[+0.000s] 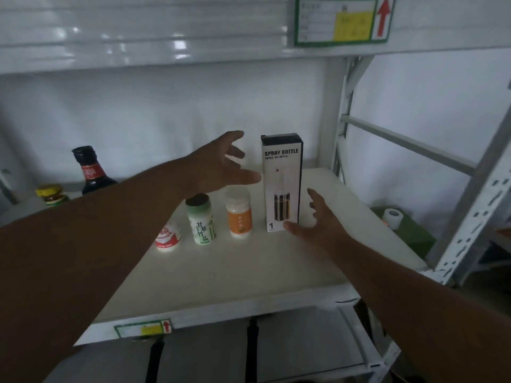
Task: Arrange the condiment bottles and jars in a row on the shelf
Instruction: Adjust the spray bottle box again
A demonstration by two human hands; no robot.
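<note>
On the white shelf a tall white spray bottle box stands upright. Left of it, in a row, stand an orange-labelled jar, a green-and-white salt bottle and a red-and-white jar, half hidden by my left forearm. My left hand hovers open with spread fingers just left of the box's upper part, above the jars. My right hand is open at the box's lower right, its thumb at the box's bottom edge. A dark soy sauce bottle and a yellow-lidded jar stand far back left.
An upper shelf with a green label hangs overhead. A slotted metal upright and cross braces bound the right side. Beyond it lie a green box and a white roll. The shelf's front edge carries a small label.
</note>
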